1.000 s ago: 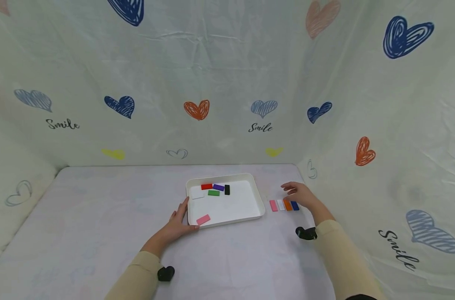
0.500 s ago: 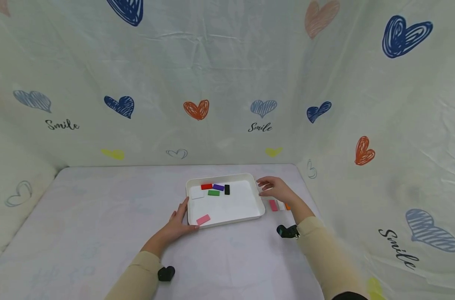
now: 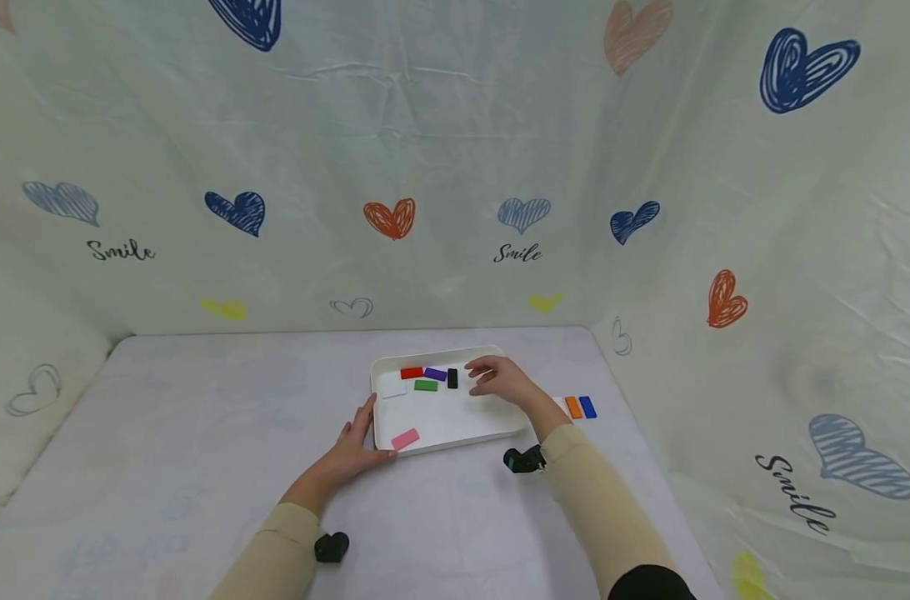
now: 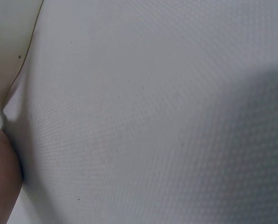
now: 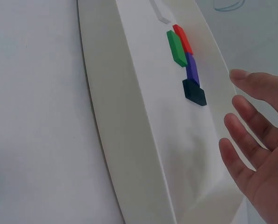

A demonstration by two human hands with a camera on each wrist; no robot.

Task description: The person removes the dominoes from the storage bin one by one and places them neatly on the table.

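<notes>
While right hand (image 3: 503, 379) hangs over right part of tray (image 3: 443, 421), fingers slightly bent, apart, holding nothing, left hand (image 3: 356, 450) braces tray's near-left corner, thumb spread from fingers. Black block (image 3: 452, 378) lies inside tray toward far wall, purple block (image 3: 436, 375) and green block (image 3: 426, 385) close by; orange block (image 3: 572, 407) and blue block (image 3: 588, 407) outside, right of tray. Likely reach toward blocks: best keep tray steady, fingertips low, pinch one block by sides, neighbours undisturbed.
</notes>
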